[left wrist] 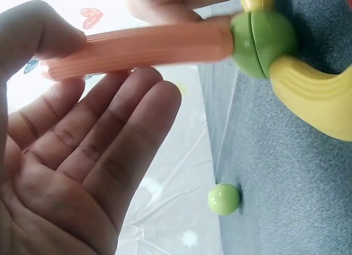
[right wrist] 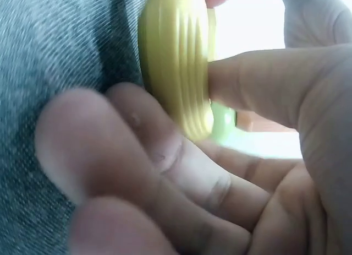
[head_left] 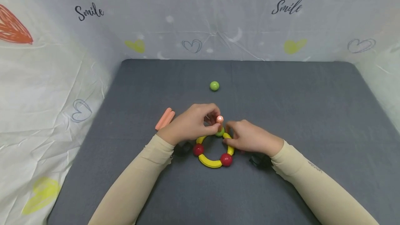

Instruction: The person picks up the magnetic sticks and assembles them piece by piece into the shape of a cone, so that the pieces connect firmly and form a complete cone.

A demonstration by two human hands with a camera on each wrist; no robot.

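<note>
My left hand [head_left: 189, 122] pinches an orange ribbed rod [left wrist: 154, 45] between thumb and fingers. The rod stands on a green ball [left wrist: 275, 40], its lower end touching the ball. That ball sits at the far side of a ring made of yellow curved pieces [head_left: 210, 163] and two red balls [head_left: 226, 159], lying on the grey table. With thumb and fingers my right hand [head_left: 254, 136] grips the ring's right yellow curved piece [right wrist: 176, 62], close to the green ball. Part of the ring's left yellow piece [head_left: 200, 139] is hidden by the left hand.
A loose green ball [head_left: 214, 86] lies beyond the ring, towards the back of the table. Two more orange rods [head_left: 165, 119] lie side by side left of the left hand. A printed cloth [head_left: 200, 16] hangs behind the table [head_left: 297, 96].
</note>
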